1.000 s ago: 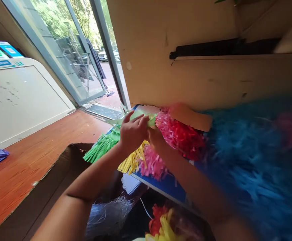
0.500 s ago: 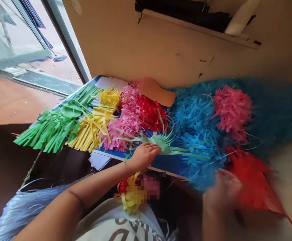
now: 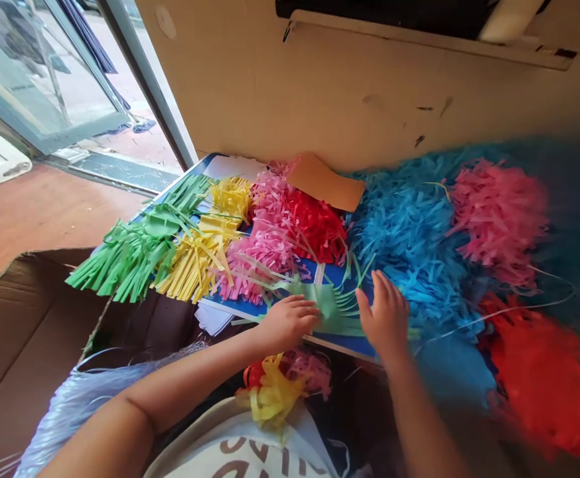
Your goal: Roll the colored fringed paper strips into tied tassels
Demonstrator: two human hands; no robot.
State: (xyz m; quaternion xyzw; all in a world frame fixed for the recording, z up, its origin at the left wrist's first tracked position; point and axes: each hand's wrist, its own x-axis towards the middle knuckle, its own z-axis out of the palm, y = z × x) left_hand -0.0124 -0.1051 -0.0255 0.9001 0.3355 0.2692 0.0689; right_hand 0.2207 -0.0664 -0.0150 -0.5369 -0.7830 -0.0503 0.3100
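Observation:
A pale green fringed paper piece (image 3: 328, 302) lies on the blue tabletop (image 3: 344, 342) near its front edge, strips fanned out. My left hand (image 3: 290, 322) rests palm down on its left part, fingers stretched out. At its right end is my right hand (image 3: 384, 315), raised, thumb apart from the fingers and nothing visible in them. Behind the green piece sit pink fringe (image 3: 260, 255) and red fringe (image 3: 317, 226). Yellow (image 3: 198, 255) and green fringe bundles (image 3: 125, 259) lie to the left. Fluffy blue fringe (image 3: 409, 232) spreads just beyond my right hand.
At the right are a pink tuft (image 3: 502, 212), a red fringed heap (image 3: 543, 378) and a thin white string. Orange paper (image 3: 327, 182) leans by the wall. Shiny pale strands (image 3: 85, 398) and a cardboard box (image 3: 16, 318) stand left. Colored tufts (image 3: 277, 392) lie at my lap.
My right hand has moved left from beside the red heap to the pale green piece. My left hand stays on that piece. The view has shifted slightly.

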